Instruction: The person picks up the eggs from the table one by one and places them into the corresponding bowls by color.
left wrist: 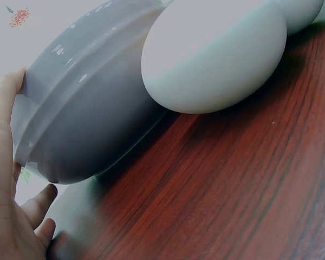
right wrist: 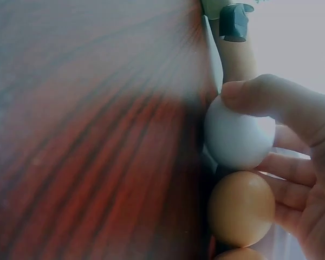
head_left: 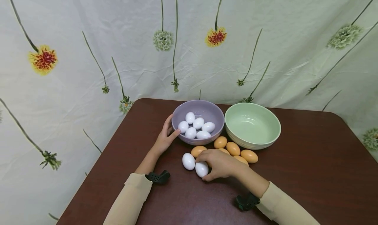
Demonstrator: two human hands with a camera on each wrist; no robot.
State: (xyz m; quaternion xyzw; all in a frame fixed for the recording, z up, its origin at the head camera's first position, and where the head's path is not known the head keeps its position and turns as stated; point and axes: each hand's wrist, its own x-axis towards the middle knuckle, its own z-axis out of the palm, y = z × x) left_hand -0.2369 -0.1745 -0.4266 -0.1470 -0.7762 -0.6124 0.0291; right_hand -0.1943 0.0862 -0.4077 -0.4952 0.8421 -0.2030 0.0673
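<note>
On the table, a purple bowl [head_left: 198,106] holds several white eggs [head_left: 198,123]. My left hand [head_left: 164,138] grips the left side of this bowl, thumb over the rim and fingers along the outer wall. In front of the bowl, my right hand [head_left: 220,164] pinches a white egg [head_left: 202,169] between thumb and fingers, low at the table surface. Another white egg [head_left: 188,161] lies just left of it. Several brown eggs [head_left: 233,149] lie around and behind the right hand, which partly hides some. A brown egg [right wrist: 241,208] sits beside the held one in the right wrist view.
A green bowl [head_left: 253,123] with nothing inside stands right of the purple one, close beside it. The dark red-brown table [head_left: 313,159] has its far edge near a flower-printed cloth [head_left: 195,54] behind.
</note>
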